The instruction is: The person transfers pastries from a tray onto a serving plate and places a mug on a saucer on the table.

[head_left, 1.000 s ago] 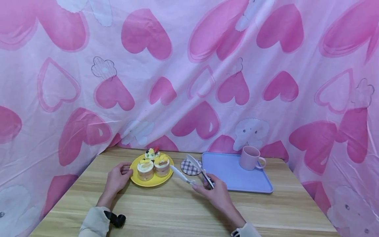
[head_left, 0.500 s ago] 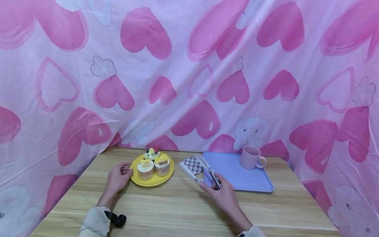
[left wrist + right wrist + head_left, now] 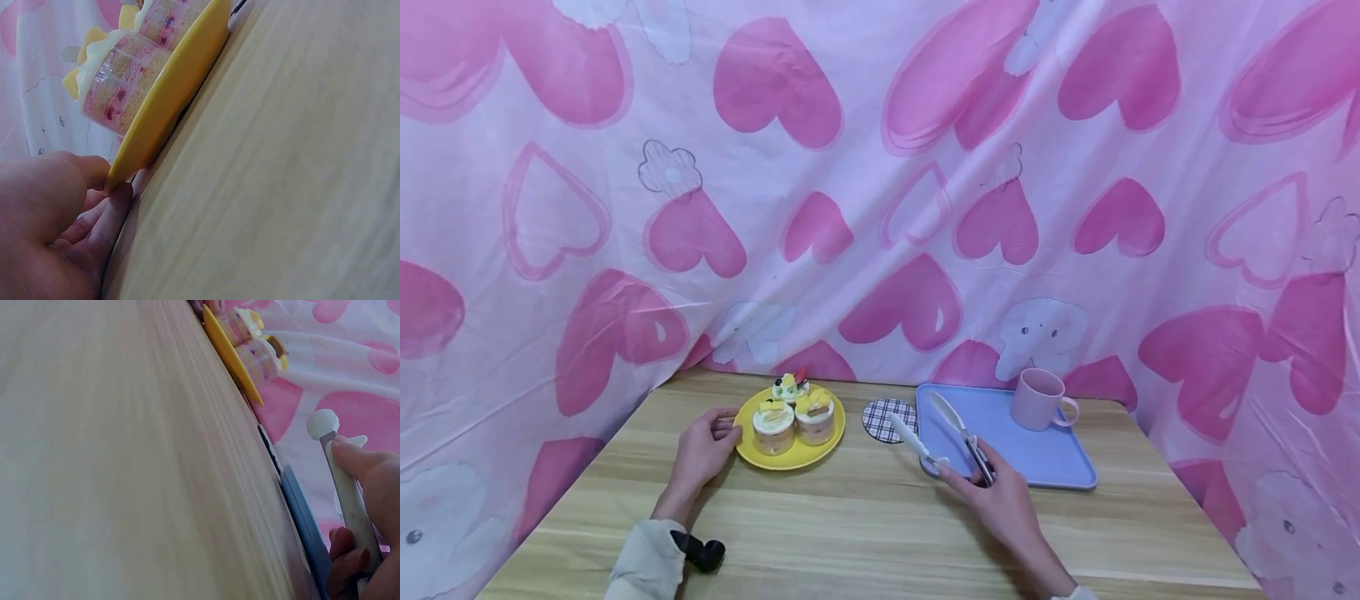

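My left hand (image 3: 702, 454) pinches the near-left rim of a round yellow plate (image 3: 790, 461), thumb above and fingertips under the edge in the left wrist view. Several small dessert pieces sit on it: two clear cups of layered cake (image 3: 772, 431) topped with cream and yellow fruit, and a cream dessert (image 3: 790, 387) with red and dark fruit behind them. My right hand (image 3: 1006, 504) holds a pair of tongs (image 3: 951, 413) with white tips, its two arms spread and nothing between them. The tips overlap the blue tray's left part and the coaster's edge in the head view.
A light blue tray (image 3: 1037, 462) lies at the right, with a pink mug (image 3: 1037, 402) on its far right part. Between plate and tray is a round checked coaster (image 3: 880, 419). A pink heart-print cloth (image 3: 895, 225) hangs behind the wooden table (image 3: 850, 533).
My right hand has moved right with the tongs, away from the plate and past the coaster toward the tray. My left hand stays at the plate's rim.
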`<state>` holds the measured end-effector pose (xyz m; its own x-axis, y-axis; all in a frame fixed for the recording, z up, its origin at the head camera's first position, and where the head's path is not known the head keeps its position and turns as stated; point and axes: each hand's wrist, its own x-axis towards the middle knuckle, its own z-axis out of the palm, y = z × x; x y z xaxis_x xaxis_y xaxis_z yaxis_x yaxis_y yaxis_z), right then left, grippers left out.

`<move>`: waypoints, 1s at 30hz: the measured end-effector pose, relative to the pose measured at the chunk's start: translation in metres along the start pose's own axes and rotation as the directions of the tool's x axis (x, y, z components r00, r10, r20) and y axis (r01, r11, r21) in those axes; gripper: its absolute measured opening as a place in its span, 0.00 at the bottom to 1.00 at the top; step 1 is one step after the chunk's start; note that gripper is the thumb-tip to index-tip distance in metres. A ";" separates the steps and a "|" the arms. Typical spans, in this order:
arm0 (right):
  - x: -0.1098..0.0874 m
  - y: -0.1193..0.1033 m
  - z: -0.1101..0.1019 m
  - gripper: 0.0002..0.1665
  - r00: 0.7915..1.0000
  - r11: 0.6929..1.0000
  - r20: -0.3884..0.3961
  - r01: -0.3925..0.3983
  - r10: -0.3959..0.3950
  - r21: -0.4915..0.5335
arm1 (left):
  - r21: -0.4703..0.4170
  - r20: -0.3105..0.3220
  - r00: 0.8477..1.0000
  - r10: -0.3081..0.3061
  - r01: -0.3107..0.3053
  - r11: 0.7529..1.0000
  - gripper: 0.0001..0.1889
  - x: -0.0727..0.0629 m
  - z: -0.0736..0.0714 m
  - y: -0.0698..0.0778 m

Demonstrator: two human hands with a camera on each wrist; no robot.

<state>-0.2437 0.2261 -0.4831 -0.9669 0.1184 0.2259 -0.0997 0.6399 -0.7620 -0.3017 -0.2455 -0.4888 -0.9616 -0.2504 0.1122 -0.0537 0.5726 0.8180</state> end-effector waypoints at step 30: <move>-0.004 0.045 -0.069 0.71 0.969 0.962 0.047 -0.233 0.242 -0.143 | 0.007 -0.012 1.000 -0.018 0.018 1.000 0.23 0.002 0.001 0.000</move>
<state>-0.2279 0.3071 -0.4765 -0.9723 0.2338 0.0066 0.1628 0.6965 -0.6988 -0.3039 -0.2451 -0.4888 -0.9574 -0.2695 0.1041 -0.0727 0.5735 0.8160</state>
